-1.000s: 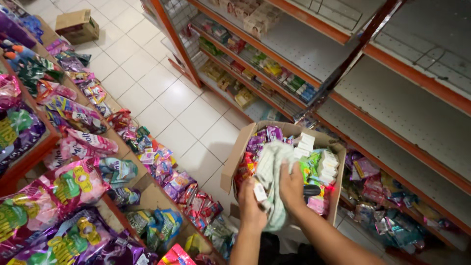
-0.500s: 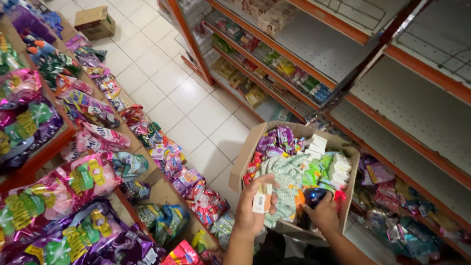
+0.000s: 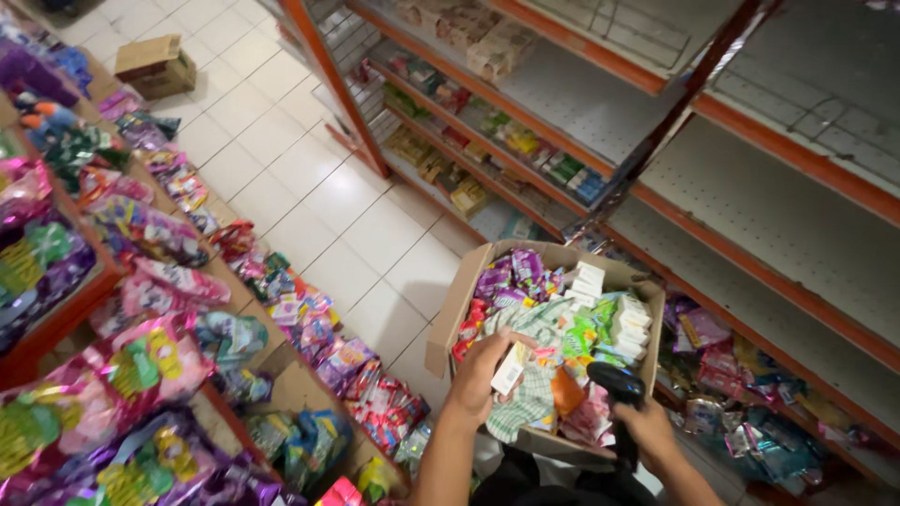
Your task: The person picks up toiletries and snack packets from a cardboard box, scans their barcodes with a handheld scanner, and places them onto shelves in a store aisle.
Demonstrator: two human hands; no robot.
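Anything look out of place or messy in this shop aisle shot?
Yes. A lone cardboard box sits on the open floor tiles at the far end, away from any shelf. The carton under the left hand and right hand is crammed with jumbled packets, a checked cloth among them.

white tiled floor (image 3: 309, 187), small cardboard box (image 3: 155, 66) on it, orange-edged shelves (image 3: 750, 215) bearing packets (image 3: 525, 141)
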